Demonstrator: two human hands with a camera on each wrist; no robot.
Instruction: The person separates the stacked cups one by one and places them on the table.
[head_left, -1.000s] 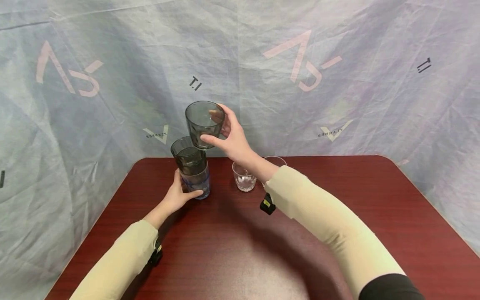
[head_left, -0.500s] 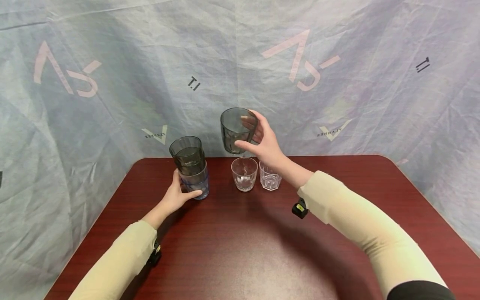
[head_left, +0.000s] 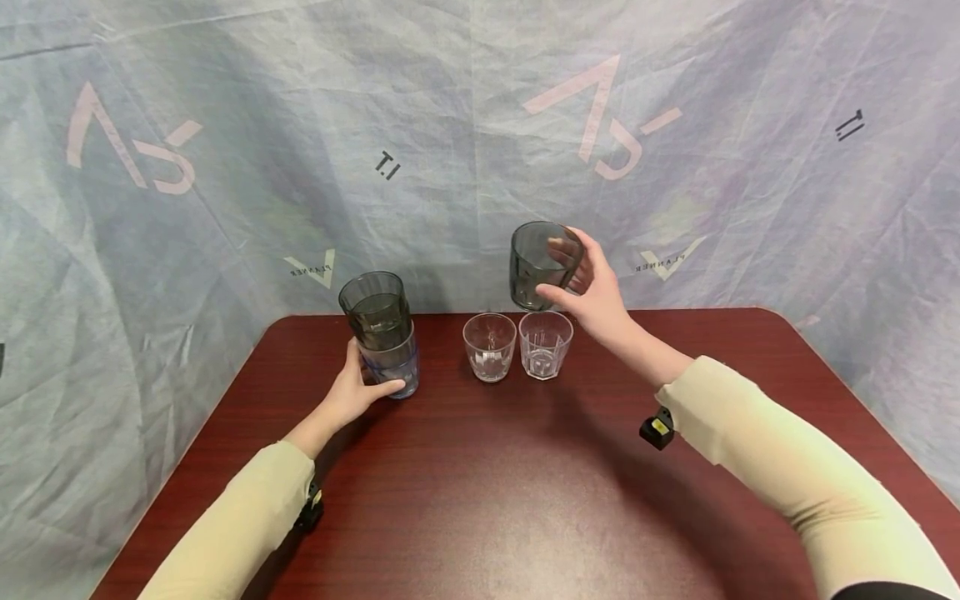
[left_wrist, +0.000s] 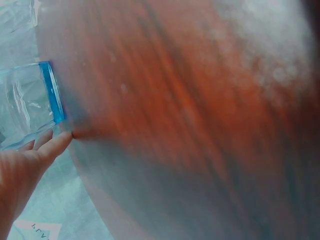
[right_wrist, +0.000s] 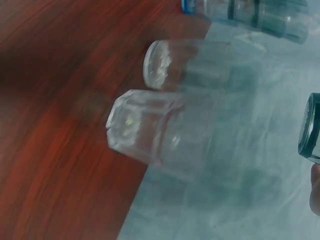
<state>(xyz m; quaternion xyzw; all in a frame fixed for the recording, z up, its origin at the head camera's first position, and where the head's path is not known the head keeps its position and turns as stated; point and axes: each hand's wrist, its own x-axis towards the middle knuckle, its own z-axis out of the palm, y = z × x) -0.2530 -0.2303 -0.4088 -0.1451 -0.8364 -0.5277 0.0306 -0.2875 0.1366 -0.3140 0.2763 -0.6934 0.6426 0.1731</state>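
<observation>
At the left of the table a stack of glasses stands, a bluish glass (head_left: 405,379) at its bottom and a dark grey glass (head_left: 377,312) on top. My left hand (head_left: 351,392) is around the bluish bottom glass, thumb at its front; the left wrist view shows its blue base (left_wrist: 54,92) beside my fingertips. My right hand (head_left: 600,292) grips another dark grey glass (head_left: 538,271), upright in the air behind and above the clear glasses. In the right wrist view only the edge of that held glass (right_wrist: 311,127) and a fingertip show.
Two clear glasses stand side by side near the table's back edge: a rounded one (head_left: 490,350) and a faceted one (head_left: 545,346). A printed grey cloth (head_left: 480,150) hangs behind the red-brown table (head_left: 480,483).
My right hand has carried the dark grey glass from above the stack to the right, past the rounded clear glass. My left hand has stayed at the stack.
</observation>
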